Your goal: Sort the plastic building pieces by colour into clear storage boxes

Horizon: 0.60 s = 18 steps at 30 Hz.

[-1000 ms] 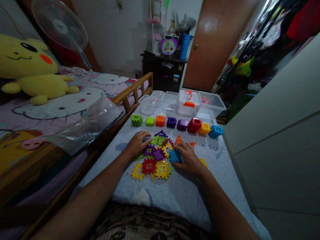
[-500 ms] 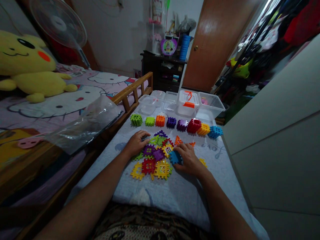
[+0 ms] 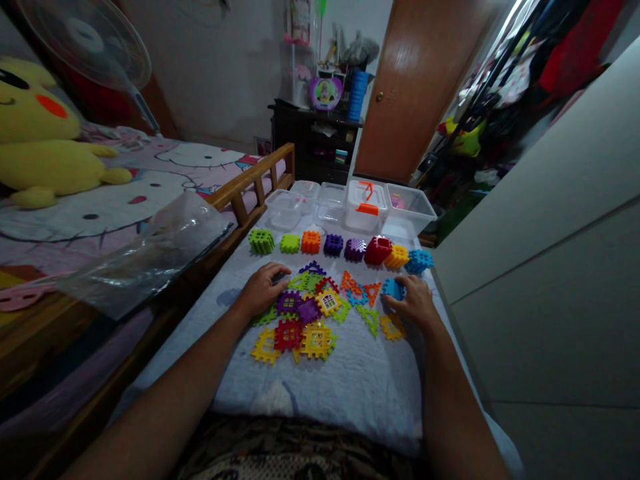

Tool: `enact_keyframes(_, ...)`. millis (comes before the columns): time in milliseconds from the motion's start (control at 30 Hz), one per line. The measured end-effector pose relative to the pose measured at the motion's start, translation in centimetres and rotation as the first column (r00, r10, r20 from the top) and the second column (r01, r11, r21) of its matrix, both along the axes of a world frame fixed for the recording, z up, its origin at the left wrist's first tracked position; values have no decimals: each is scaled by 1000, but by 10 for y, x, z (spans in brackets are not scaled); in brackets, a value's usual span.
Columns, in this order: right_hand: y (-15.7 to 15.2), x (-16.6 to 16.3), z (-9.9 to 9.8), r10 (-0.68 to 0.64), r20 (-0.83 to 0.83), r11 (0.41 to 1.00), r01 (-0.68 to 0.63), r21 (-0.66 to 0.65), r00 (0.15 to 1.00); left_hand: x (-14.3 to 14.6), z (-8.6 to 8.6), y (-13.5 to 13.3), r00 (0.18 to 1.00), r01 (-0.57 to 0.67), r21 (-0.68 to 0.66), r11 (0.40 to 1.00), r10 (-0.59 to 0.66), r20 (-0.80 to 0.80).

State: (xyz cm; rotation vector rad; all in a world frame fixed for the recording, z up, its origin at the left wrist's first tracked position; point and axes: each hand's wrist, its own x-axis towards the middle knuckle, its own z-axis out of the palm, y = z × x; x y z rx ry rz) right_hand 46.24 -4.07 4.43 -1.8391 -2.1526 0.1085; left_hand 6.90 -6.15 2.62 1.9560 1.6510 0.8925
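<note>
Grip of my right hand (image 3: 418,301), part-closed, pinches a blue piece (image 3: 393,289) on its left, near the worktop's (image 3: 370,380) right edge.

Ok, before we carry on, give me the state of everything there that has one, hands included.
Right hand: gripping the blue piece
Left hand: beside the loose pieces, grip unclear
Loose pieces: spread out, some overlapping
Coloured stacks: standing in a row
Orange-handled box: lid on
Rightmost clear box: open
Plastic bag: wrinkled, slack
Door: looks shut
Fan: can't tell whether on
</note>
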Motion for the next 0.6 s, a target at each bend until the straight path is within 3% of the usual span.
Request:
enact_keyframes(100, -1, 0, -4, -61, 74, 996, 65, -54, 995, -1, -1, 0, 1000, 8, -2, 1000, -8, 3)
enact_keyframes(333, -2, 6, -10, -20, 23, 998, 21, -55, 1000, -2, -2, 1, 1000, 1, -3, 1000, -1, 4)
enact_keyframes(600, -4, 5, 2, -19, 35, 997, 22, -73, 999, -1, 2, 1, 1000, 0, -14, 1000, 0, -2)
